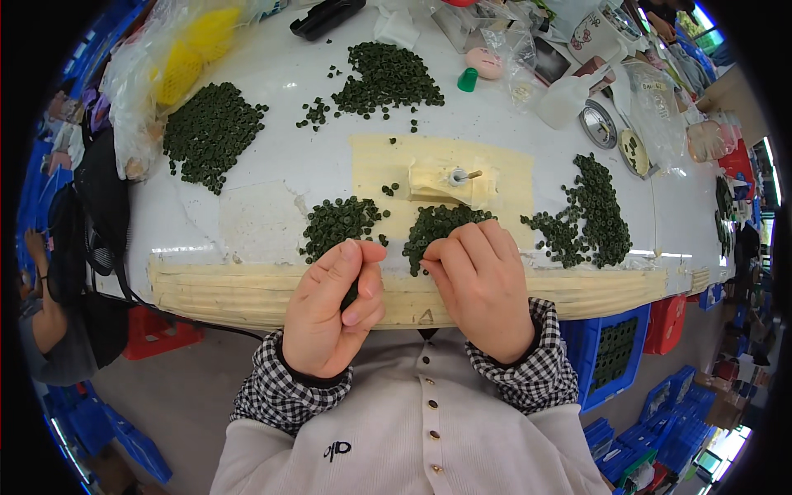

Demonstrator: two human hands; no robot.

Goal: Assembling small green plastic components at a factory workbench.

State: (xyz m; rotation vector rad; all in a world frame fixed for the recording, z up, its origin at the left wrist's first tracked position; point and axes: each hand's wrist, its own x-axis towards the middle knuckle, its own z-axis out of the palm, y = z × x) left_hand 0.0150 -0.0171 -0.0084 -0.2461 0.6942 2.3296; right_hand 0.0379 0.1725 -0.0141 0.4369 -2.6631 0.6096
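Right hand (487, 285): thumb and index nearly pinched at the near side of a pile of small dark green parts (437, 223), just inside the padded front edge (231, 285) of the table (272, 165). Left hand (330, 309): thumb and index tips together, dark green parts in the curl of the fingers, over that same edge. Fingers block the view, so can't tell how many the left has or whether the right has one. Second pile (340, 216) sits just beyond the left hand. I'd pick from the pile's front-edge side, light pinch, one part per grab, left fingers cupped and further inside the edge so drops land on the tabletop.
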